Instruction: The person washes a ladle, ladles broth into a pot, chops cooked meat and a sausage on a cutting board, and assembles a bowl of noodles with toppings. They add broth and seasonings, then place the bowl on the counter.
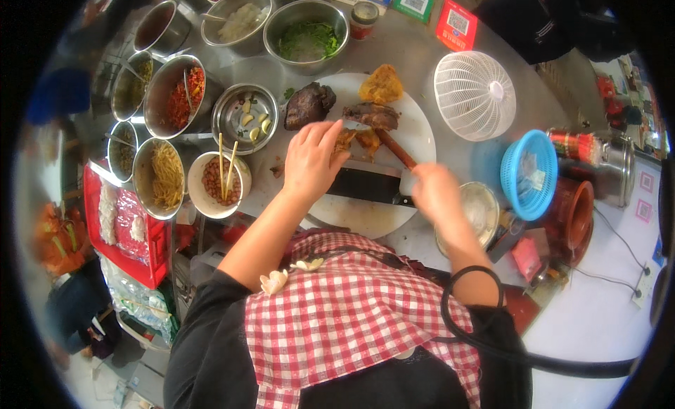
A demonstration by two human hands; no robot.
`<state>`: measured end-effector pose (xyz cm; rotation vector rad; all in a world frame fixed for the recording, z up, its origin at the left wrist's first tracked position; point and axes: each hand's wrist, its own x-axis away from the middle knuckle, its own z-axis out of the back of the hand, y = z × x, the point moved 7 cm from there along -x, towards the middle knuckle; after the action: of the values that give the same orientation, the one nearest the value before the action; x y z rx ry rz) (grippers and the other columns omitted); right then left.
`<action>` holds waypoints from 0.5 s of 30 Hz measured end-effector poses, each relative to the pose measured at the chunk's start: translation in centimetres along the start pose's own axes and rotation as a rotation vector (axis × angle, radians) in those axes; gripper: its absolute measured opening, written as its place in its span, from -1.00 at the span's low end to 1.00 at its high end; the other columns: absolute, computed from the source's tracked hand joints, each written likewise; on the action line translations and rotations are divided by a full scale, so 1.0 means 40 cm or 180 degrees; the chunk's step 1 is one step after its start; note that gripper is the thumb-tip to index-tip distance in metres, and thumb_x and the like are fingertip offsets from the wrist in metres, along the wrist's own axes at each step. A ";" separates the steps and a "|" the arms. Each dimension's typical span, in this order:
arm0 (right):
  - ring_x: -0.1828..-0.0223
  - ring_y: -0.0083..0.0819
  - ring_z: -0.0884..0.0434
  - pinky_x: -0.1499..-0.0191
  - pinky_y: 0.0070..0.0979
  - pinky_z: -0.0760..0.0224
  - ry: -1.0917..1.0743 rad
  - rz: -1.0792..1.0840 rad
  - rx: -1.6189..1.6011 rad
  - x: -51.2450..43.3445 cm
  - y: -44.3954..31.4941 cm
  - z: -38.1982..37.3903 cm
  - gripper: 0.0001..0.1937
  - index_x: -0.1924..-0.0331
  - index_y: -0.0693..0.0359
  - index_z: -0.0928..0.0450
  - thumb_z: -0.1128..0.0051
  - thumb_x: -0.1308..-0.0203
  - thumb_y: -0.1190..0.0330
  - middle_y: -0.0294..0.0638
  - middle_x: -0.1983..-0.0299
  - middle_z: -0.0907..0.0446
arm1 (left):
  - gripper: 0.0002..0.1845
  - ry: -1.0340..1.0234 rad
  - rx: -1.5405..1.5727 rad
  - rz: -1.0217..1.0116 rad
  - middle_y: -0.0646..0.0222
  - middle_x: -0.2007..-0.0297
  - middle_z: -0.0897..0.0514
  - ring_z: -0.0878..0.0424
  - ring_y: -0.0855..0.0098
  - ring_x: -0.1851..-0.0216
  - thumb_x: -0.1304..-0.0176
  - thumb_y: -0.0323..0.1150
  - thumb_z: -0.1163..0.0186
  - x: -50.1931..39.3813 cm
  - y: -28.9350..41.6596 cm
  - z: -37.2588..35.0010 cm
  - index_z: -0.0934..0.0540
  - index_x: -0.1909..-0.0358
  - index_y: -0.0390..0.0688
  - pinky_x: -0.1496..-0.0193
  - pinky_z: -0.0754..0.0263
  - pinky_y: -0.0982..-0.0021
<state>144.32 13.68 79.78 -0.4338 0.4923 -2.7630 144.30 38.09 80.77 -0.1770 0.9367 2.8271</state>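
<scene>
A round white cutting board lies before me. My right hand is blurred and grips a knife by its reddish-brown wooden handle; most of its blade is hidden. My left hand presses its fingers on a yellowish-brown piece of cooked meat, partly covering it. Just below it, a cleaver with a dark blade lies flat on the board. A dark brown chunk of meat, a brown sliced piece and a yellow-brown piece sit towards the board's far side.
Metal bowls hold garlic cloves, chopped red chili and green herbs. Peanuts with chopsticks fill a white bowl. To the right are a white mesh basket, a blue basket and a bowl beside my right forearm.
</scene>
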 end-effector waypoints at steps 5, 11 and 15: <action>0.19 -0.10 -0.55 0.13 -0.21 -0.46 0.0075 -0.0099 0.0508 0.084 -0.063 -0.142 -0.84 0.33 0.23 -0.48 -0.15 0.06 0.50 -0.11 0.33 -0.53 | -0.44 0.0392 -0.0755 0.0230 0.16 -0.10 -0.54 -0.46 0.07 -0.16 -0.03 -0.35 -0.35 -0.129 -0.043 0.016 -0.49 -0.14 -0.17 -0.25 -0.33 0.12; 0.22 -0.19 -0.52 0.15 -0.28 -0.42 0.0341 -0.0096 0.0914 0.093 -0.061 -0.177 -0.88 0.28 0.20 -0.41 -0.05 -0.07 0.50 -0.15 0.35 -0.49 | -0.26 -0.0880 -0.1151 0.1538 0.02 -0.10 -0.52 -0.48 -0.01 -0.13 0.04 -0.18 -0.42 -0.183 -0.176 -0.053 -0.42 -0.23 -0.17 -0.19 -0.44 0.11; 0.23 -0.18 -0.52 0.17 -0.26 -0.41 0.0389 -0.0183 0.0750 0.125 -0.051 -0.204 -0.89 0.28 0.19 -0.37 -0.01 -0.09 0.51 -0.17 0.37 -0.49 | -0.20 -0.0532 -0.0401 0.1413 0.00 -0.05 -0.54 -0.47 0.00 -0.13 0.08 -0.14 -0.47 -0.171 -0.165 -0.021 -0.41 -0.24 -0.17 -0.20 -0.43 0.13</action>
<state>136.51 16.13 74.42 -0.2274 0.1794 -2.8689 152.31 42.05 77.35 0.2858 0.8488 3.2379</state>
